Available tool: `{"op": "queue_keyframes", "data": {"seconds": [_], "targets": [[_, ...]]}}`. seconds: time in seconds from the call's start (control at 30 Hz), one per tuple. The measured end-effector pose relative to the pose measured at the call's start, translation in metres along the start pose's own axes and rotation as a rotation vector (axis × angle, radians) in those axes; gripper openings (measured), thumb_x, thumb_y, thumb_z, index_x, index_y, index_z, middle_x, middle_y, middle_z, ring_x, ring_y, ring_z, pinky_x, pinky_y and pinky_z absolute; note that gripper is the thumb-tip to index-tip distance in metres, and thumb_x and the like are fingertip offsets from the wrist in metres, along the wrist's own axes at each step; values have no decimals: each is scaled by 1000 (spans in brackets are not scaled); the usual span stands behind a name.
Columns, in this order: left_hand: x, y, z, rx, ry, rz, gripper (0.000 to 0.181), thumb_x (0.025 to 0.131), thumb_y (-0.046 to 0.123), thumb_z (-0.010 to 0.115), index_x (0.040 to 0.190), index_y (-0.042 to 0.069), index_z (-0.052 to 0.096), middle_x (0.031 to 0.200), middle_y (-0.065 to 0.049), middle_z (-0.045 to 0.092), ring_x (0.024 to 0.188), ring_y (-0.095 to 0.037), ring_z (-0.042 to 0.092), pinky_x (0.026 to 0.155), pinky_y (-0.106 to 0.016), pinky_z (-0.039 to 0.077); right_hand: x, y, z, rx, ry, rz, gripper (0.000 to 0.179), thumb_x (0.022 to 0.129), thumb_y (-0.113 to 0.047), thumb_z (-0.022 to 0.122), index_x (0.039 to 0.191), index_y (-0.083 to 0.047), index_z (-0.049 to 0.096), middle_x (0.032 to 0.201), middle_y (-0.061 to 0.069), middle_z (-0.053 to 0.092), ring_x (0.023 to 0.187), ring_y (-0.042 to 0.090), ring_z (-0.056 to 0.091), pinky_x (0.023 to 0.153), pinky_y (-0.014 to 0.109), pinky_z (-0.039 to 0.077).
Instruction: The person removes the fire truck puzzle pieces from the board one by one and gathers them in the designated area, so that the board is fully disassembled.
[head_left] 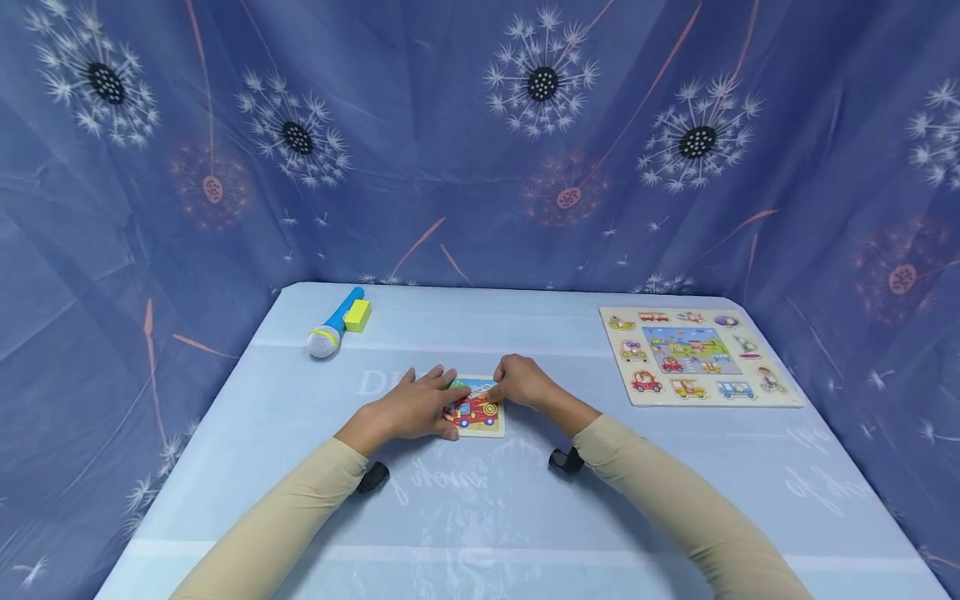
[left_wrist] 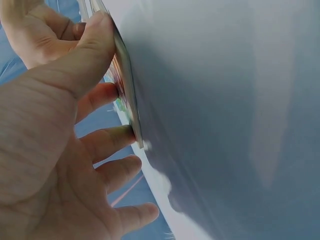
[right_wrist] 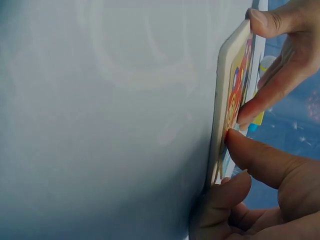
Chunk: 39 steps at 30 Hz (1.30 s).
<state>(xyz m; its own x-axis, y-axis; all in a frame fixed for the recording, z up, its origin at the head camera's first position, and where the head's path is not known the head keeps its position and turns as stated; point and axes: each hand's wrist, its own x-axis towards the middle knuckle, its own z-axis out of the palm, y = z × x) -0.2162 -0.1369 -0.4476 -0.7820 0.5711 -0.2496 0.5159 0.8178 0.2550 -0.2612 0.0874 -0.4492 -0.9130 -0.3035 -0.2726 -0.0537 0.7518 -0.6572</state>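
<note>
A small fire truck puzzle (head_left: 477,427) lies in the middle of the table, its square board edged in pale wood. My left hand (head_left: 417,407) spreads over its left side; the thumb touches the near edge and a forefinger reaches onto the picture. In the left wrist view, the puzzle (left_wrist: 131,95) appears edge-on beside those fingertips. At the far right corner, my right hand (head_left: 522,382) has its fingers curled and its thumb on the picture. The right wrist view shows that thumb (right_wrist: 265,157) against the puzzle face and the bent forefinger by the board's edge.
At the back left, a blue toy microphone (head_left: 330,329) lies against a yellow block (head_left: 357,316). A larger wooden vehicle puzzle board (head_left: 705,397) rests at the right. Patterned blue curtain (head_left: 450,167) closes off the back and sides of the pale blue table (head_left: 300,517).
</note>
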Motion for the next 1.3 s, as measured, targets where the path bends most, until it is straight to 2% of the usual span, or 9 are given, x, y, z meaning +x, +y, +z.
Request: {"op": "queue_keyframes", "data": {"seconds": [0.23, 0.4, 0.57, 0.7, 0.83, 1.3], "targets": [[0, 1, 1, -4, -8, -4, 80, 89, 54, 74, 156, 24, 44, 166, -11, 30, 156, -36, 18, 117, -70, 17, 0, -2, -1, 1, -14, 33, 24, 85, -10, 82, 92, -5, 59, 91, 8, 60, 66, 17, 56, 55, 27, 47], [0, 2, 0, -17, -4, 2, 79, 89, 53, 74, 156, 23, 45, 166, -12, 30, 156, -36, 19, 117, -70, 17, 0, -2, -2, 10, -11, -12, 20, 86, -5, 79, 94, -3, 60, 90, 8, 61, 67, 17, 56, 56, 27, 48], [0, 2, 0, -20, -5, 6, 80, 89, 54, 73, 156, 23, 44, 166, -11, 30, 156, -36, 18, 117, -70, 17, 2, 4, -5, 33, -43, -47, 30, 82, -1, 81, 105, -7, 62, 86, 8, 61, 71, 18, 55, 62, 30, 48], [-1, 2, 0, 14, 0, -4, 80, 89, 56, 72, 157, 25, 44, 166, -11, 30, 156, -36, 15, 117, -70, 16, 4, 8, -6, -17, -80, -106, 33, 81, -2, 83, 108, -10, 67, 83, 5, 62, 73, 18, 54, 69, 30, 45], [0, 3, -1, 33, -4, -5, 80, 89, 56, 72, 157, 25, 44, 166, -12, 30, 157, -38, 12, 116, -71, 16, 5, 9, -7, -56, -99, -139, 32, 83, -4, 83, 111, -9, 67, 85, 4, 62, 75, 18, 54, 70, 30, 45], [0, 4, -4, 41, -30, -21, 80, 89, 57, 71, 157, 26, 43, 167, -10, 29, 156, -38, 12, 116, -70, 17, 6, 7, -9, -239, -94, -314, 26, 87, -4, 78, 111, -10, 68, 86, 0, 63, 78, 16, 55, 75, 32, 47]]}}
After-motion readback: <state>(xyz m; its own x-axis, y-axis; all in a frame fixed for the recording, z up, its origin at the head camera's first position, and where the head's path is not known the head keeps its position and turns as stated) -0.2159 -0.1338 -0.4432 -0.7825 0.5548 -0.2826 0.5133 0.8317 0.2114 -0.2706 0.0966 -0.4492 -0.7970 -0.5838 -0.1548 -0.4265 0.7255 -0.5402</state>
